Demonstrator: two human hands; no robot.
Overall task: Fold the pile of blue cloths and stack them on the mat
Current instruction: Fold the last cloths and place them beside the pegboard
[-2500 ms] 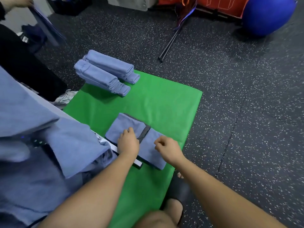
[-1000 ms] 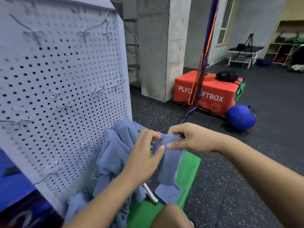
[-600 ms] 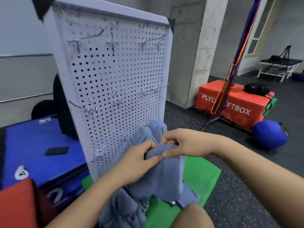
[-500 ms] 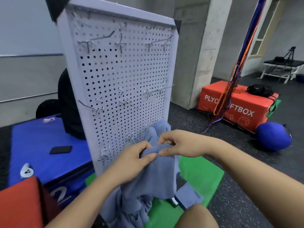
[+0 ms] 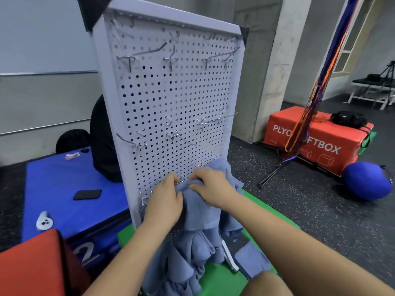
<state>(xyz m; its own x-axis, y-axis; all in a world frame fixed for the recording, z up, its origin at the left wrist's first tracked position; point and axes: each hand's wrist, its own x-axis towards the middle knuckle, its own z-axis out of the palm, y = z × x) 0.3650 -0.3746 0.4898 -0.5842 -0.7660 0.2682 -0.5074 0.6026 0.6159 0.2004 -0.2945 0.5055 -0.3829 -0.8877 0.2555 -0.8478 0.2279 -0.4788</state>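
Several blue cloths (image 5: 198,212) hang bunched on hooks low on a white pegboard (image 5: 171,99). My left hand (image 5: 164,204) and my right hand (image 5: 210,189) both pinch the top edge of one hanging cloth, close against the board. More blue cloth (image 5: 183,265) droops in folds below my hands. A flat blue cloth (image 5: 251,261) lies on the green mat (image 5: 275,212) at the foot of the board. The folded stack from earlier is out of view.
A blue padded block (image 5: 64,189) with a black phone (image 5: 87,194) stands left of the board. A red block (image 5: 32,265) sits at the lower left. An orange plyo box (image 5: 316,142), a blue ball (image 5: 365,181) and a concrete pillar (image 5: 271,67) lie to the right on dark floor.
My view rose from the mat to the pegboard. Both hands left the flat cloth, took a hanging cloth by its top edge, and have moved it closer to the board's hooks.
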